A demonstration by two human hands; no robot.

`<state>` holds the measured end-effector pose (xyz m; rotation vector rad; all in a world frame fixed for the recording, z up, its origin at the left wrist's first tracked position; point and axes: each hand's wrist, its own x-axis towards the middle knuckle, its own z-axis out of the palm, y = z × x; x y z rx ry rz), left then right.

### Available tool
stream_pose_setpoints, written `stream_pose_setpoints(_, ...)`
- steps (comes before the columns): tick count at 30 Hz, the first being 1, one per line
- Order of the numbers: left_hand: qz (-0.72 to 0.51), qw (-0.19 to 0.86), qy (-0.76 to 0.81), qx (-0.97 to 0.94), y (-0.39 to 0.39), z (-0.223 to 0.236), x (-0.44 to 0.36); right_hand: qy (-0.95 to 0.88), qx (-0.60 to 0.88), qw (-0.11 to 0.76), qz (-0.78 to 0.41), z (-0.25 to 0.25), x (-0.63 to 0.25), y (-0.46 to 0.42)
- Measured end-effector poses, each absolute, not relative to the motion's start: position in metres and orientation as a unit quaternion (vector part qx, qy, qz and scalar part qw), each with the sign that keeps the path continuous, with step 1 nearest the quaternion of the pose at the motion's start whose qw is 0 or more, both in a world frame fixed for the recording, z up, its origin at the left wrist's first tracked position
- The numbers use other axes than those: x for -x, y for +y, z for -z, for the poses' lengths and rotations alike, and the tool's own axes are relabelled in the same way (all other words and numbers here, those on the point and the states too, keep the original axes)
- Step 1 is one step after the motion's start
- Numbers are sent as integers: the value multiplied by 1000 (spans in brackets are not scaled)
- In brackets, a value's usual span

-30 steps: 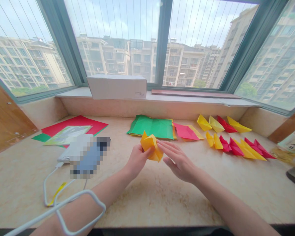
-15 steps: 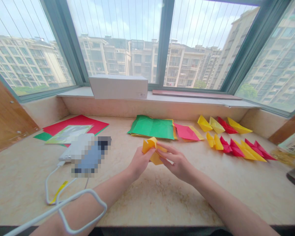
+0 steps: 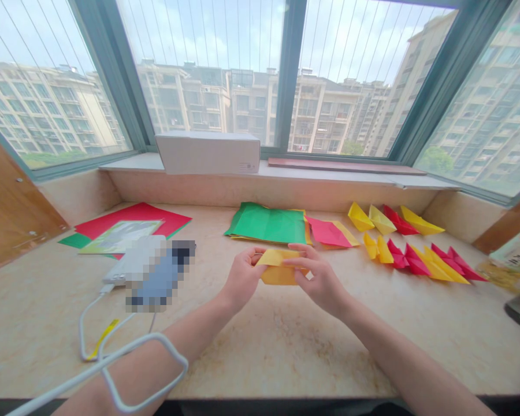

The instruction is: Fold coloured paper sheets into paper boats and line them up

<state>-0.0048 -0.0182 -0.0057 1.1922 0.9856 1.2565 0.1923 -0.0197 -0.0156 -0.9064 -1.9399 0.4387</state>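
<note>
Right, from the head camera: the left hand (image 3: 242,279) and right hand (image 3: 323,279) are working a folded yellow paper (image 3: 281,267), centre frame, over the stone counter (image 3: 286,352). The left fingers (image 3: 253,258) are closed, pinching its left end; the right fingers (image 3: 297,261) grip across its top. It's a flat doubled band now, and that loose upper flap looks to call for a firm crease. Beyond lie green sheets (image 3: 264,224) and a pink sheet (image 3: 327,232); paper boats (image 3: 398,254) line up at right, a red sheet (image 3: 132,218) upper left.
</note>
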Motion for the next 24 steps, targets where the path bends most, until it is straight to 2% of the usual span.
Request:
stream_pose_setpoints(6, -513, 583, 374, -507, -23, 3, 3, -730, 411, 463, -288, 5, -199, -17)
stream_pose_setpoints(14, -463, 632, 353, -512, -27, 2, 2, -718, 400, 486, -296, 7, -203, -13)
stream_pose_setpoints(20, -426, 629, 370, -535, -22, 6, 2, -648, 362, 505, -439, 4, -203, -11)
stream_pose_setpoints(24, -426, 628, 366, -538, -23, 5, 3, -599, 376, 520, -478, 1, -206, -7)
